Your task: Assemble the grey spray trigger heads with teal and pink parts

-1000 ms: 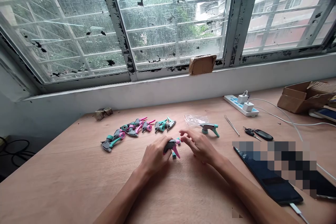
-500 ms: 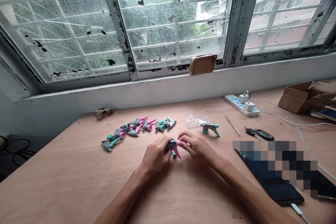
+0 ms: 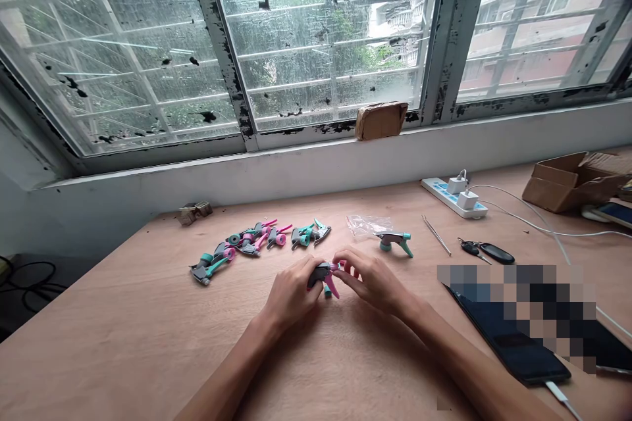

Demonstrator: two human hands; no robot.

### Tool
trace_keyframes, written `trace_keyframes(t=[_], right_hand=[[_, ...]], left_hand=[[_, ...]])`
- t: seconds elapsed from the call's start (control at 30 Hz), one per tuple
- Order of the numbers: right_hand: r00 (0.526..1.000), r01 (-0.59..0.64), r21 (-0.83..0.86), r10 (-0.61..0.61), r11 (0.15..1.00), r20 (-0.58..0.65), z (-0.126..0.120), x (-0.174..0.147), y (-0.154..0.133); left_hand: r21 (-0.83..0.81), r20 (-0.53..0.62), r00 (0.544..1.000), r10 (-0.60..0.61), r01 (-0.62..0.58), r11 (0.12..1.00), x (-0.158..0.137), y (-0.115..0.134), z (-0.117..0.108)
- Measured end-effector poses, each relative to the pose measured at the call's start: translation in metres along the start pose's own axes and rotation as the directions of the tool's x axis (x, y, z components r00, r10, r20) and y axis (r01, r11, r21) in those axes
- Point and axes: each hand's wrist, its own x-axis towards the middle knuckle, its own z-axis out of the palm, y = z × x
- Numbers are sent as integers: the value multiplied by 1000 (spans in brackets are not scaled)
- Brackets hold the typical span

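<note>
My left hand (image 3: pixel 292 289) is wrapped round the body of a grey and pink trigger spray head (image 3: pixel 322 273), its pink trigger pointing down. At the front end, the fingertips of my right hand (image 3: pixel 368 276) pinch the nozzle (image 3: pixel 336 266), where a little pink and teal shows between them. Just below the spray head, a small teal part (image 3: pixel 327 291) is visible near my left fingers. Beyond my right hand lies a grey and teal spray head (image 3: pixel 395 241). Several more spray heads (image 3: pixel 249 245) in grey, pink and teal sit in a cluster to the left.
A clear plastic bag (image 3: pixel 368 225) lies behind my hands. To the right are tweezers (image 3: pixel 437 235), keys with a black fob (image 3: pixel 496 252), a power strip (image 3: pixel 454 198), a cardboard box (image 3: pixel 567 181) and a black phone (image 3: pixel 513 335) on a cable. The window wall borders the table's back.
My right fingers have curled and shifted slightly round the nozzle, so more of its pink and teal end shows. My left hand keeps the spray head in nearly the same place.
</note>
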Motion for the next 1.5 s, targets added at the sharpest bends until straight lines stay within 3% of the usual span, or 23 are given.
trace_keyframes(t=[0.17,0.53,0.9,1.23,1.5], right_hand=[[998,-48,-53,46,997,-33,0,-1,-2],[1000,5,-37,-6,999,-17,1,-1,2],[999,-51,-66,50,997,-13,-1,-1,0],[1000,-7,-32,7,999,3,0,-1,0],[997,-75,-103,76,992,6,-1,-1,2]], left_hand=[[21,20,1000,-4,3,1000,0,-1,1],[-5,3,1000,-6,6,1000,0,-1,0],[-2,10,1000,-4,4,1000,0,-1,0],[-1,27,1000,-13,13,1000,0,1,-1],[18,15,1000,-3,3,1000,-1,1,0]])
